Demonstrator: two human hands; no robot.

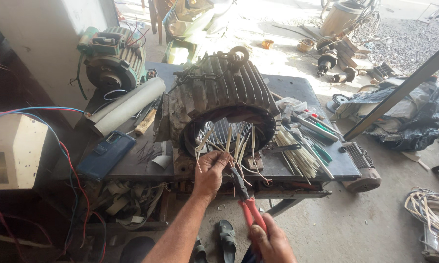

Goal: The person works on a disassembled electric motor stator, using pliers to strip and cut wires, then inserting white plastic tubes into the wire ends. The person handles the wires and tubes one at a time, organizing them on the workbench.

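— Cream insulation strips [227, 142] are sticking out of the ribbed motor housing [219, 92] on the workbench [297, 90]; my left hand [210, 171] is pinching their lower ends.

— And your right?

— My right hand [271, 243] is gripping the red-handled pliers [246, 199], just below the strips. What the plier tips are touching, I am struggling to see.

The bare left forearm rises from the bottom centre of the frame, slanting up and to the right. Its left hand [210, 171] sits just below mid-frame, back toward the camera, fingers [223, 157] bunched and pinched at the tips. The right hand [273, 243] lies at the bottom edge, right of centre, knuckles up, curled in a closed fist-like grip.
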